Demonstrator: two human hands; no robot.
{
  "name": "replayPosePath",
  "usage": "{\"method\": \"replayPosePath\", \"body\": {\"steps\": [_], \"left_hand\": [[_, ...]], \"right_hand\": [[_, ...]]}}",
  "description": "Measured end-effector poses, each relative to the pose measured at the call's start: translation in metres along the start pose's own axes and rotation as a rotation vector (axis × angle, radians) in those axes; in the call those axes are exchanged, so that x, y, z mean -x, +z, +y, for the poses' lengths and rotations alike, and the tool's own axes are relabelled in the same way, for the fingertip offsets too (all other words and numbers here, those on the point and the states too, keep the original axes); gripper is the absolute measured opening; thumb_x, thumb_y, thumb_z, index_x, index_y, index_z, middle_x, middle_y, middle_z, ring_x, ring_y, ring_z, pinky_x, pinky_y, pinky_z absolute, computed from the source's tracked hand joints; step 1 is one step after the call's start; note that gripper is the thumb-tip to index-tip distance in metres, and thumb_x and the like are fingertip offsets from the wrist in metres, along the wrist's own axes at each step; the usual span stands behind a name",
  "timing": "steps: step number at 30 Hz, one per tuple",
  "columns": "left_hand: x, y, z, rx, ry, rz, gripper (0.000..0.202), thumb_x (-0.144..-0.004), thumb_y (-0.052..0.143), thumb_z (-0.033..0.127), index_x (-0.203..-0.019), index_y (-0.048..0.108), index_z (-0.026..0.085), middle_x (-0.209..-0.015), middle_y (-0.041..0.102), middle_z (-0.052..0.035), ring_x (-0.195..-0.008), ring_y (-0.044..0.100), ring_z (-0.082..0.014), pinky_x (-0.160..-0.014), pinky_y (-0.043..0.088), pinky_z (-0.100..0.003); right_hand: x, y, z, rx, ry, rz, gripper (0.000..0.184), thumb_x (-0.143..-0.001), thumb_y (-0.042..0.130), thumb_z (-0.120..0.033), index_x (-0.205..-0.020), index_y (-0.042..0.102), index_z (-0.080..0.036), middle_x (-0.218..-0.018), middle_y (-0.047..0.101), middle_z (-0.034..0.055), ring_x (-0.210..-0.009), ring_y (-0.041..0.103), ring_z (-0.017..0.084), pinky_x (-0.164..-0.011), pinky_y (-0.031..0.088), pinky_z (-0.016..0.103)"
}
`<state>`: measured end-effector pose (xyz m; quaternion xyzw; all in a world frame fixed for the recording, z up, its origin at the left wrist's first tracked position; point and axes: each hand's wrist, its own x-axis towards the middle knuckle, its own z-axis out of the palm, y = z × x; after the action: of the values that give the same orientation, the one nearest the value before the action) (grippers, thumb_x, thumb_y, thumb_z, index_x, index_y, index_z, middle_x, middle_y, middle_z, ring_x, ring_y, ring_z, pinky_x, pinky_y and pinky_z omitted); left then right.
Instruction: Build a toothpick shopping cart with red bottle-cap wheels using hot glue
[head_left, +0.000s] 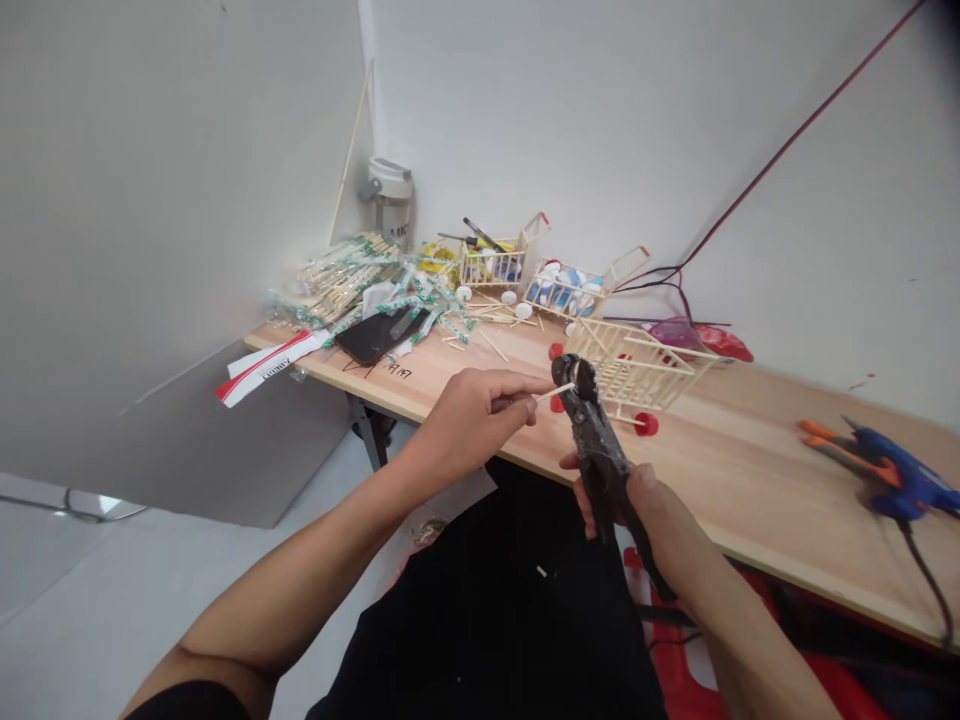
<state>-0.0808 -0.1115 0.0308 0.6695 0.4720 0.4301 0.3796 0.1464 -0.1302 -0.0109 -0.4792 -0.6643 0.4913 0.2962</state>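
Note:
My left hand (480, 415) pinches a thin pale wooden stick (556, 391) between thumb and fingers. The stick's free end reaches the jaws of a dark pair of cutting pliers (596, 440). My right hand (637, 500) is wrapped round the pliers' handles, and the jaws point up and away from me. Whether the blades touch the stick I cannot tell. Just behind the pliers, a small cart made of wooden sticks (637, 365) stands on the table, with red bottle-cap wheels (646, 424).
Two smaller stick carts (491, 265) filled with odds and ends stand near the wall. Wrapped chopsticks (345, 280), a black phone (382, 335) and a white jug (390, 195) are at the left. A blue glue gun (892, 465) lies on the wooden table (765, 480) at right.

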Motion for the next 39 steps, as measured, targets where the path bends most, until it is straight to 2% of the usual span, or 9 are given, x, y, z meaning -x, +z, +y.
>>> {"method": "replayPosePath", "body": {"steps": [10,13,20,24,30,34,39], "left_hand": [[0.002,-0.001,0.000,-0.041,0.039,0.030,0.039,-0.082,0.051,0.009,-0.110,0.076,0.020,-0.083,0.072,-0.0008,-0.071,0.059,-0.0113,-0.064,0.043,-0.021],[0.003,-0.001,0.000,-0.048,0.033,0.039,0.039,-0.082,0.051,0.010,-0.110,0.076,0.023,-0.085,0.073,-0.0009,-0.073,0.060,-0.0122,-0.067,0.045,-0.022],[0.005,0.000,-0.003,-0.054,0.054,0.076,0.043,-0.081,0.051,0.007,-0.108,0.076,0.028,-0.087,0.073,-0.0003,-0.074,0.062,-0.0132,-0.071,0.048,-0.025],[0.008,-0.001,-0.005,-0.029,0.020,0.086,0.040,-0.084,0.052,0.009,-0.109,0.076,0.028,-0.086,0.074,-0.0004,-0.076,0.063,-0.0138,-0.072,0.049,-0.026],[0.008,0.001,-0.007,0.013,-0.049,0.097,0.036,-0.084,0.054,0.010,-0.110,0.075,0.023,-0.093,0.075,-0.0027,-0.072,0.064,-0.0131,-0.064,0.049,-0.024],[0.007,0.002,-0.008,0.016,-0.022,0.117,0.031,-0.085,0.057,0.015,-0.108,0.075,0.024,-0.096,0.075,-0.0032,-0.074,0.065,-0.0143,-0.065,0.050,-0.025],[0.006,0.002,-0.009,0.016,0.051,0.123,0.033,-0.087,0.053,0.010,-0.108,0.076,0.021,-0.086,0.073,-0.0024,-0.081,0.066,-0.0142,-0.077,0.050,-0.025]], "right_hand": [[-0.006,-0.001,0.013,0.015,0.008,-0.049,0.073,-0.088,0.023,-0.078,-0.110,0.059,-0.019,-0.067,0.056,0.0010,-0.054,0.053,0.017,-0.052,0.046,0.031],[-0.006,0.002,0.011,0.016,0.015,-0.047,0.075,-0.086,0.024,-0.081,-0.106,0.060,-0.019,-0.066,0.056,0.0008,-0.051,0.052,0.016,-0.049,0.045,0.031],[0.006,0.012,-0.011,0.217,-0.020,0.083,0.051,-0.096,0.029,-0.064,-0.097,0.058,-0.022,-0.067,0.054,-0.0002,-0.054,0.052,0.016,-0.054,0.042,0.030],[0.006,0.015,-0.012,0.368,-0.064,0.149,0.048,-0.096,0.032,-0.063,-0.099,0.058,-0.022,-0.067,0.056,-0.0008,-0.056,0.053,0.017,-0.057,0.040,0.030],[0.002,0.018,-0.016,0.554,-0.105,0.249,0.051,-0.092,0.036,-0.067,-0.094,0.060,-0.022,-0.065,0.062,0.0012,-0.058,0.057,0.020,-0.057,0.040,0.031],[0.002,0.019,-0.018,0.586,-0.134,0.276,0.053,-0.090,0.037,-0.068,-0.099,0.061,-0.021,-0.074,0.067,0.0038,-0.064,0.061,0.022,-0.061,0.042,0.032],[0.005,0.018,-0.012,0.476,-0.115,0.204,0.050,-0.095,0.033,-0.064,-0.099,0.058,-0.022,-0.067,0.059,0.0003,-0.059,0.054,0.018,-0.058,0.040,0.030]]}}
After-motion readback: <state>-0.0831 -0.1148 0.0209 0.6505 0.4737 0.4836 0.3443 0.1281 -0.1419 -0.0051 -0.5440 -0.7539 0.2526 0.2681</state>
